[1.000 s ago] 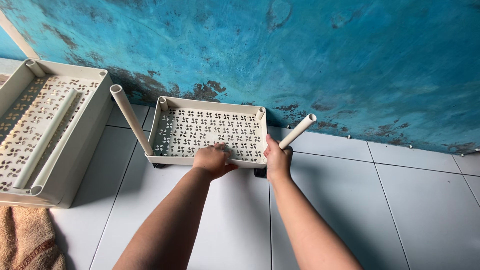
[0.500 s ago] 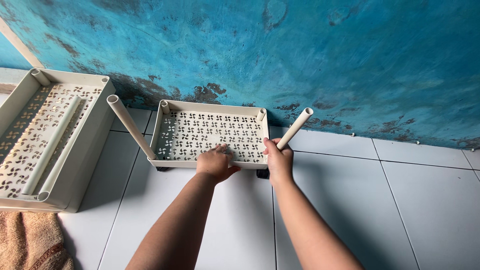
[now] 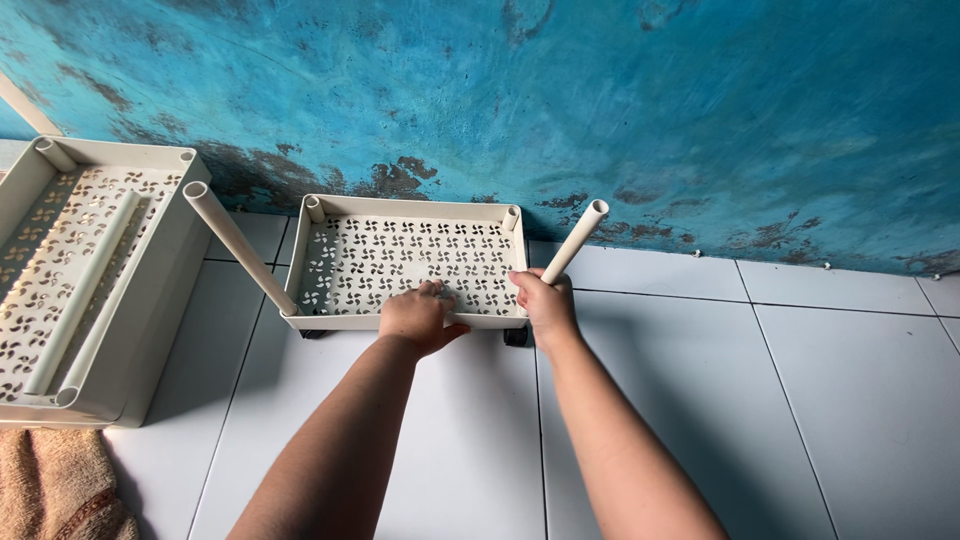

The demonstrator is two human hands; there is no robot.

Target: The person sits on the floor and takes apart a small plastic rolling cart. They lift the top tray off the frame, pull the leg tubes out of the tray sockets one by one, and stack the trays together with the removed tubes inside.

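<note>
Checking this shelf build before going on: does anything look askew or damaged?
Yes. The near-left tube on the small tray leans outward instead of standing upright. Behind, the blue wall has peeling, stained paint along its base.

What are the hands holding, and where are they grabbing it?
The right hand grips the bottom of a cream pole at the near right corner of the tray. The left hand lies flat on the tray's front edge, pressing rather than gripping.

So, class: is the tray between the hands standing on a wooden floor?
No, the tray stands on white floor tiles against a blue wall.
</note>
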